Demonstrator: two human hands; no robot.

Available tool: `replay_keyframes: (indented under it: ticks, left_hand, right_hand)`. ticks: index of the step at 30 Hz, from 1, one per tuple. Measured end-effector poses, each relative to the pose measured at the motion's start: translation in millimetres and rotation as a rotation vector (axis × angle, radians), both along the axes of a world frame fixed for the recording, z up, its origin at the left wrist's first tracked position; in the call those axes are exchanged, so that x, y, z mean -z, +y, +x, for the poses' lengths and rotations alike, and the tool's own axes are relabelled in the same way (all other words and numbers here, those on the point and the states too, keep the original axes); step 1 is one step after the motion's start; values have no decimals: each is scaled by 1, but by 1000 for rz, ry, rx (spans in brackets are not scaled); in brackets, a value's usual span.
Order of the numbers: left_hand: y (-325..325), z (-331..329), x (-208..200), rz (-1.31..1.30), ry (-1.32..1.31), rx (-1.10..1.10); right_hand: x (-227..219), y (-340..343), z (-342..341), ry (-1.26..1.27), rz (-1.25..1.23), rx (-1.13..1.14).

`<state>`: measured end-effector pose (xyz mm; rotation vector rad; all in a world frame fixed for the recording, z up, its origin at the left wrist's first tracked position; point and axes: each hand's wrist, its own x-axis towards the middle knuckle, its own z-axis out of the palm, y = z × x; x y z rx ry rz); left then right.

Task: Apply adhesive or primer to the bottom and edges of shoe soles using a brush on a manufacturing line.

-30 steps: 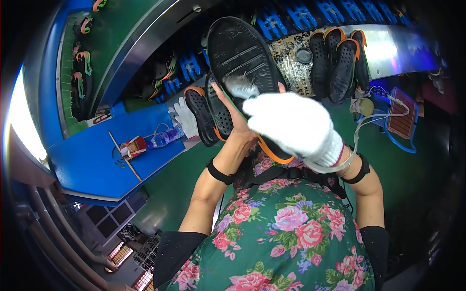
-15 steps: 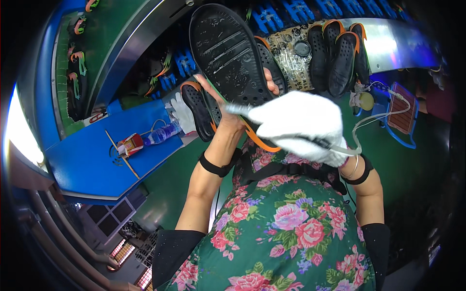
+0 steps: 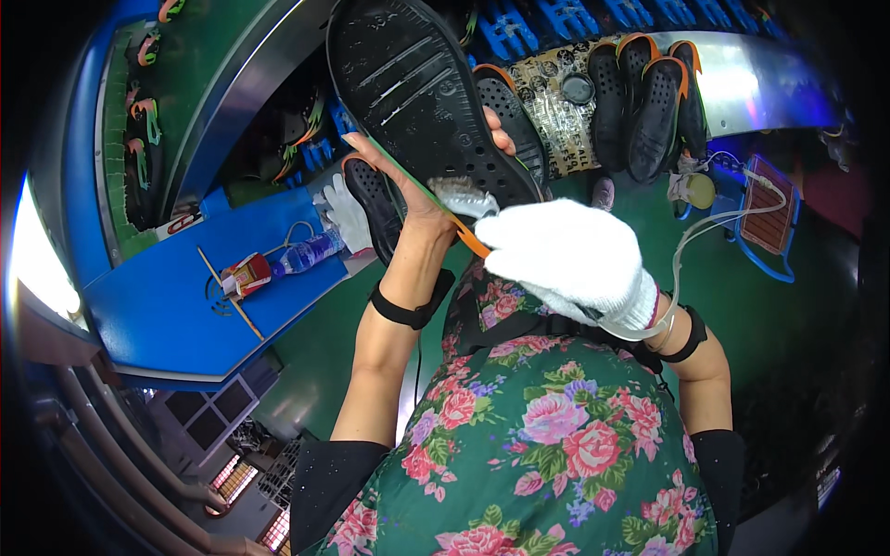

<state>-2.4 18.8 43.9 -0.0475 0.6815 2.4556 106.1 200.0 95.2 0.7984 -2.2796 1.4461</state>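
Note:
A large black shoe sole (image 3: pixel 417 102) with orange and green trim is tilted up in my bare left hand (image 3: pixel 413 190). My thumb lies along its left edge and my fingertips curl round its right edge. My right hand (image 3: pixel 561 250), in a white knit glove, is closed round a brush whose handle it hides. The brush's wet, greyish bristles (image 3: pixel 468 197) are at the sole's lower, narrower end, by the round holes. From the glove, a clear tube (image 3: pixel 681 259) loops away to the right. Two more black soles lie behind: one on the left (image 3: pixel 371 204), another on the right (image 3: pixel 519 125).
Several orange-edged soles (image 3: pixel 649 130) stand at the back right, near a round black lid (image 3: pixel 577 88) on a taped surface. The blue table (image 3: pixel 158 315) at left bears a bottle (image 3: pixel 313 253), a red carton (image 3: pixel 247 276), a stick and a white glove (image 3: pixel 347 218). A blue-framed stool (image 3: pixel 771 218) stands right.
The sole and my left hand have shifted up and to the left. My gloved hand has moved slightly left and turned, so the bristles now show broadly against the sole's lower end.

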Motion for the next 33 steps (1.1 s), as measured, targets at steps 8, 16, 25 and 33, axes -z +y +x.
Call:
replay_keyframes:
  ticks: [8, 16, 25, 33]
  left_hand:
    - [-2, -5, -5, -15, 56, -47]
    - [-1, -6, -12, -20, 93, -51]
    - [-6, -16, 1, 67, 185, -14]
    - [-1, -25, -7, 187, 309, 81]
  right_hand:
    - [-4, 6, 0, -125, -137, 46]
    - [-2, 13, 1, -225, -270, 40]
    - [-3, 12, 10, -299, -325, 60]
    - [-1, 16, 9, -348, -367, 45]
